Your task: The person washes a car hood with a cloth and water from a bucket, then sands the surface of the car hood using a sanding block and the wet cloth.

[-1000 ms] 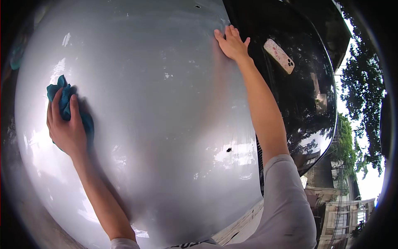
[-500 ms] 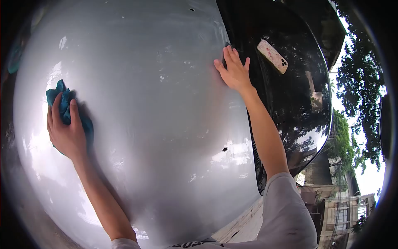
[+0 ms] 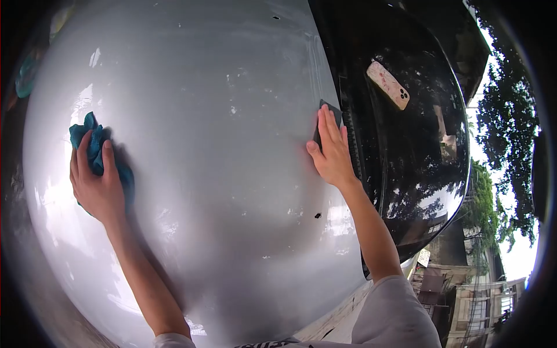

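Note:
A broad silver car hood [image 3: 220, 151] fills most of the view. At its left side my left hand [image 3: 100, 184] is wrapped round a crumpled teal cloth [image 3: 96, 148], which rests on the paint. Near the hood's right edge, beside the dark windshield base, my right hand [image 3: 333, 153] presses a dark grey flat sheet [image 3: 331, 108] against the surface. Its fingers lie close together over the sheet, whose top corner shows past the fingertips. Small dark holes mark the hood, one of them [image 3: 317, 216] below my right hand.
A phone in a pale patterned case [image 3: 389, 84] lies on the dark windshield [image 3: 420, 139] to the right. Farther right are trees [image 3: 507, 133] and a building [image 3: 476, 304]. A teal object [image 3: 26, 76] shows at the far left.
My right hand has moved down along the hood's right edge, towards me, and more of the dark sheet shows. My left hand keeps its hold on the cloth. The view has shifted slightly.

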Available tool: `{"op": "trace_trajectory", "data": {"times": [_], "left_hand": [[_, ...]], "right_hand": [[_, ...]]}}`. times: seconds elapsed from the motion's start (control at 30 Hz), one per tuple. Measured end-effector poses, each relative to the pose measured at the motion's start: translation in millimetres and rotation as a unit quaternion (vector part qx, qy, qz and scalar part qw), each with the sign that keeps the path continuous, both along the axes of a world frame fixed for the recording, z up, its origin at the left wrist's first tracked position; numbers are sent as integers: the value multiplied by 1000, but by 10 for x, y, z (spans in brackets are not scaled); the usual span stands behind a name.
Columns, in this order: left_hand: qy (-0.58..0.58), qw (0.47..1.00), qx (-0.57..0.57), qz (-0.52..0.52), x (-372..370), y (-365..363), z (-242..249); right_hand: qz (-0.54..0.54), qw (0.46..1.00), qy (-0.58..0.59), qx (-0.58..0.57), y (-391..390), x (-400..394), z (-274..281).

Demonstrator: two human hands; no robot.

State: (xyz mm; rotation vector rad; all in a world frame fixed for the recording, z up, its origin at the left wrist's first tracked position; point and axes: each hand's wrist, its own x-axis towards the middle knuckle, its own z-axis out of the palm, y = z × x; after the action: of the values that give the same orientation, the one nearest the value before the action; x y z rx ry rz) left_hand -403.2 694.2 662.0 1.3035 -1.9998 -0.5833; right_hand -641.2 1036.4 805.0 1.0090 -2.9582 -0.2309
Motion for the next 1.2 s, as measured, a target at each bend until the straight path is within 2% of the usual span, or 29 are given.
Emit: {"op": "trace_trajectory", "data": {"times": [0.07, 0.17, 0.23, 0.33, 0.4, 0.5, 0.63, 0.7, 0.77, 0.9, 1.0, 1.07, 1.13, 1.2], "left_hand": [[-1, 1000, -3, 4, -11, -12, 1], [-4, 1000, 3, -2, 0, -17, 41], [5, 1000, 21, 2, 20, 46, 28], [7, 1000, 19, -7, 5, -8, 39], [7, 1000, 8, -7, 8, 9, 58], [17, 1000, -5, -6, 2, 15, 49], [20, 1000, 23, -3, 9, 27, 80], [10, 1000, 2, 12, 24, 8, 46], [15, 1000, 9, -1, 16, 16, 60], [4, 1000, 11, 8, 24, 8, 60], [16, 1000, 6, 4, 35, 5, 68], [9, 1000, 5, 9, 33, -44, 38], [-4, 1000, 9, 1, 56, -14, 16], [-18, 1000, 10, 3, 44, -51, 40]], "right_hand": [[-9, 999, -8, 36, -50, -204, 74], [-27, 1000, 11, 7, -679, -1314, 39], [-75, 997, 0, -9, -1027, -1663, 81], [-49, 999, 22, -5, -708, -1237, -52], [-47, 997, 44, 32, -264, -514, -70], [-62, 996, 30, 62, -188, -278, 18], [-98, 995, 14, 13, -1057, -1448, 11], [-92, 996, -8, -5, -1258, -1633, 38], [-82, 996, -33, -4, -1056, -1593, 17], [0, 1000, -15, 22, -123, -271, -33], [27, 999, -42, 17, 5, 275, -25], [28, 999, -32, 33, -293, -230, -6], [3, 1000, -4, -9, -743, -967, -33], [-52, 998, -7, -23, -982, -1221, -70]]}}
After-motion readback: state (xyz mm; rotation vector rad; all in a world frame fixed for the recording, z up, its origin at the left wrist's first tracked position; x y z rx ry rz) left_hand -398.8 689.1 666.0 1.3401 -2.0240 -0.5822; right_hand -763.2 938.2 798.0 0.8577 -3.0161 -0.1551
